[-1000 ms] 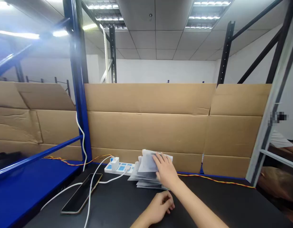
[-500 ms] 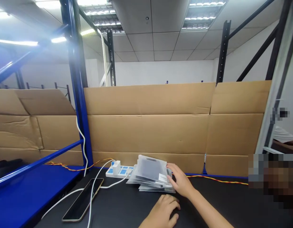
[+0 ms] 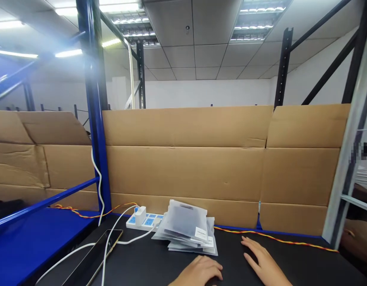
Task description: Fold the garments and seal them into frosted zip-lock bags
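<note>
- Packets (image 3: 186, 221) are lying near the table's (image 3: 316, 264) back edge, open room stretching rightward.
- Left hand (image 3: 199, 271) is bending loosely.
- Right hand (image 3: 263, 263) is spreading, apart from packets (earlier, touching them).

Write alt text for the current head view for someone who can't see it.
A stack of translucent packets lies on a black tabletop, with a person's loosely curled left hand just in front and their open right hand off to the right. Left of the stack are a white power strip and a phone; cardboard panels stand behind.
</note>
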`<control>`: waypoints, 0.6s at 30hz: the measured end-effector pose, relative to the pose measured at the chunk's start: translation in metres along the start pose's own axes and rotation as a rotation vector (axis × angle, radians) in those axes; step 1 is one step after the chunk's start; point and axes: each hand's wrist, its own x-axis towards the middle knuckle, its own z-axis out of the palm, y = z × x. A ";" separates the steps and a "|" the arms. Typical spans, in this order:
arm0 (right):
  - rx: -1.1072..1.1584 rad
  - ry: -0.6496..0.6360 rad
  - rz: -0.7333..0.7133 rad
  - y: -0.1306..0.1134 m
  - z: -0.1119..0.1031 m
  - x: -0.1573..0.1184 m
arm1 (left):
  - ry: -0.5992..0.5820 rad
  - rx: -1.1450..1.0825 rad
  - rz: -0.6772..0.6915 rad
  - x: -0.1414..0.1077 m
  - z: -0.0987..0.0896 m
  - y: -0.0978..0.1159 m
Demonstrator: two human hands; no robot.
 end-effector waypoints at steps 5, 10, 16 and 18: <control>0.009 -0.012 0.010 0.005 0.002 -0.002 | 0.041 -0.020 -0.026 -0.006 0.001 0.006; 0.033 -0.008 0.010 0.006 0.003 -0.005 | 0.045 -0.035 -0.046 -0.008 0.003 0.006; 0.054 -0.021 0.017 0.005 0.001 -0.006 | 0.038 -0.016 -0.060 -0.008 0.007 0.001; 0.061 -0.019 0.019 0.005 0.001 -0.006 | 0.043 -0.012 -0.065 -0.008 0.007 0.003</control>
